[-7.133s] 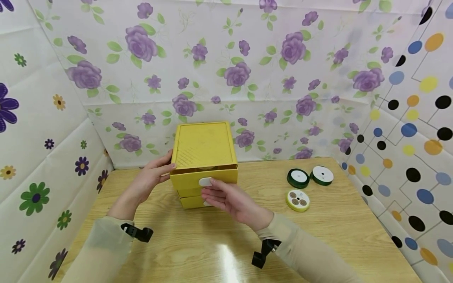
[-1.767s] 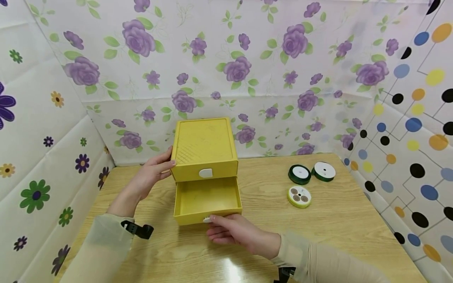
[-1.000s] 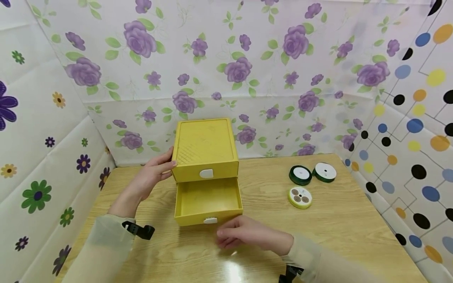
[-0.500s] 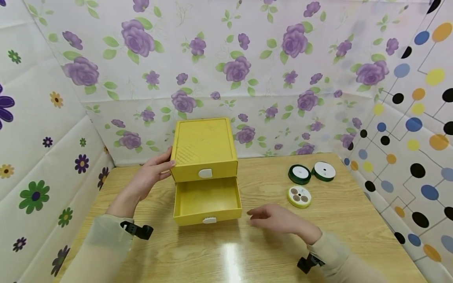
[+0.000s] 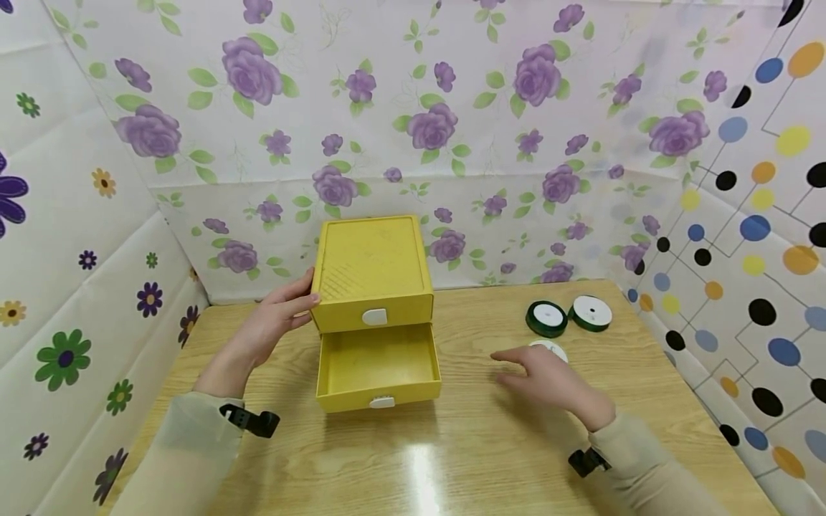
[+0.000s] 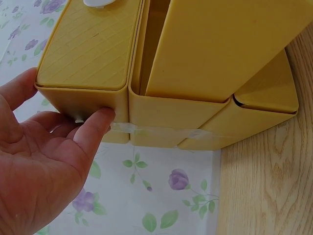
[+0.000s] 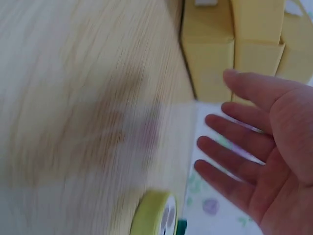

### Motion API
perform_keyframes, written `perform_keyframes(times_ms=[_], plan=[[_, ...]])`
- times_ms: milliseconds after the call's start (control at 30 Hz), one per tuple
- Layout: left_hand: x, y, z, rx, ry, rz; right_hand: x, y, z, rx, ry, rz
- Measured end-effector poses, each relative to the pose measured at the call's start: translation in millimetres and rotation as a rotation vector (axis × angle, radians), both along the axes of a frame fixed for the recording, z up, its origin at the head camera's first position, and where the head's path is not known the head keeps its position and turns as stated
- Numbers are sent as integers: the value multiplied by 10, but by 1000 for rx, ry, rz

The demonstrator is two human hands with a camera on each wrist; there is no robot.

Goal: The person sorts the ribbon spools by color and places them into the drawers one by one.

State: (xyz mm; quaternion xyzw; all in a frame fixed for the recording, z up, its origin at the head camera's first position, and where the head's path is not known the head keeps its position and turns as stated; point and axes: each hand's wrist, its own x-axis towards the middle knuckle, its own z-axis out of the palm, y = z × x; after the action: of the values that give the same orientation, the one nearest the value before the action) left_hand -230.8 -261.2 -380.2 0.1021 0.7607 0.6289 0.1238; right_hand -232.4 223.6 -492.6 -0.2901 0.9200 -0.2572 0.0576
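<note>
Head camera shows the left hand (image 5: 277,319) on the left side of the yellow box (image 5: 374,258). Its thumb is up at the front corner, and the left wrist camera shows its fingertips (image 6: 106,113) touching the side. The right hand (image 5: 548,376) is up in the air to the right of the box. Its fingers are spread out and it holds nothing.

The box stands on the wooden tabletop (image 5: 348,466). Its top drawer (image 5: 413,309) is pushed in and has a white knob (image 5: 374,316). Under that, a lower drawer (image 5: 381,358) is pulled out at the front of the box, so you can see inside it. It has a white knob too. Clear tape (image 6: 166,131) runs along the side of the box.

Well to the right of the box are three reels. The yellow reel (image 7: 149,213) is closest to the right hand, which hides part of it from the head camera. A bit farther back are two green reels (image 5: 546,319), side by side, with white tops.

Behind the box hangs a flowery cloth (image 5: 432,129). Far to the right of the box is a dotty cloth (image 5: 781,208).
</note>
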Motion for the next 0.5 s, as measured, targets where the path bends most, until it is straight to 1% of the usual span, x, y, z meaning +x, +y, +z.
perform_keyframes(times_ms=[100, 233, 433, 500], plan=[[0, -1, 4, 1, 1, -1, -56, 101, 4, 54, 105, 0], [4, -2, 5, 3, 0, -1, -131, 272, -8, 125, 183, 8], [8, -10, 1, 5, -2, -1, -272, 551, -114, 196, 191, 11], [10, -12, 0, 6, -2, -1, -310, 630, -142, 215, 181, 15]])
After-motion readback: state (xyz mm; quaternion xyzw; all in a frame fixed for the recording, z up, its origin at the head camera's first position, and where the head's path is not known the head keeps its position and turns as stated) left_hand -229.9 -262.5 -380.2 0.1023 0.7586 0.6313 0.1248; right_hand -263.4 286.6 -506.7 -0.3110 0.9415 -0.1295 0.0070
